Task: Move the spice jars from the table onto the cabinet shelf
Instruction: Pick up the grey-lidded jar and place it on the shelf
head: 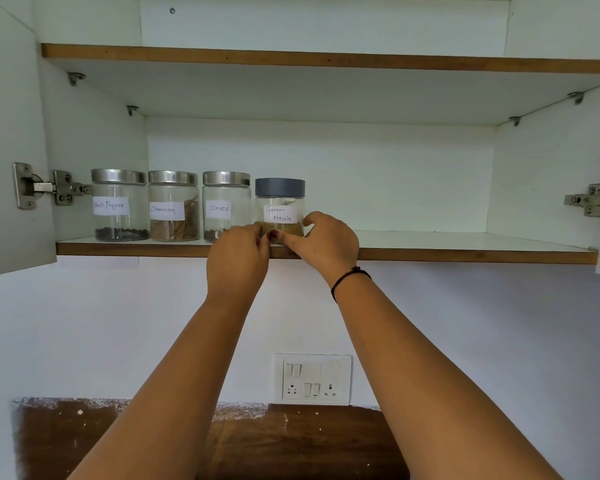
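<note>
Garam Masala jar (280, 206): upright on cabinet shelf (465, 252), fourth in row, just beside Cloves jar (226, 204).
Left hand (238, 259): fingers curled at jar base, gripping.
Right hand (326, 242): fingers gripping the base too.

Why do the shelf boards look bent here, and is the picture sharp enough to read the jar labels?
Head view: the wide-angle lens slants the brown-edged white cabinet shelf and splays the side walls. Head view: light is soft and even, no harsh glare on the steel-lidded glass jars; labels read clearly, such as Garam Masala on the grey-lidded glass jar.
</note>
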Demonstrator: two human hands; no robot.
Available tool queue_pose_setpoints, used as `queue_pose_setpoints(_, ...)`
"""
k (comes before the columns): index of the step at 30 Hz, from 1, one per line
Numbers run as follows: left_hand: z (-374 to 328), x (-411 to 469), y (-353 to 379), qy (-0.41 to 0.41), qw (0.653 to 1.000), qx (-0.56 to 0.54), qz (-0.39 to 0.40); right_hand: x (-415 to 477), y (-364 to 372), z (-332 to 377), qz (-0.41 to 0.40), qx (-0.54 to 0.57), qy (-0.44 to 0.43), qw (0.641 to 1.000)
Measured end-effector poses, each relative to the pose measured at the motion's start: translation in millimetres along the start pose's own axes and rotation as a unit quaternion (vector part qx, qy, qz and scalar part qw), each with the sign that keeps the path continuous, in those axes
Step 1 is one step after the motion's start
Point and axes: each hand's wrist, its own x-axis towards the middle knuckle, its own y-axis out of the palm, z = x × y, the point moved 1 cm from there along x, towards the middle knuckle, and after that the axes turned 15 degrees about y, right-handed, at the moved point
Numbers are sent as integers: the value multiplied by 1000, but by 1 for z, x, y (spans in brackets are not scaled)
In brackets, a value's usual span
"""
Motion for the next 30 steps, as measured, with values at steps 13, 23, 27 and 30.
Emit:
queue_pose_setpoints(13,-3,-3,0,-14,1000,6,-6,11,-5,-9,-4,88,15,996)
queue_pose_setpoints(23,-16,-13,-24,-64,986,-151,-16,-76,-57,-49,46,300,-100,948)
queue_pose_setpoints(27,-28,-50,-45,-67,973,-217,-29,-128,-83,-85,63,300,-64,950)
queue_pose_setpoints(30,-46,-94,-51,-88,949,-302,-34,-155,-88,-109,55,282,-27,958)
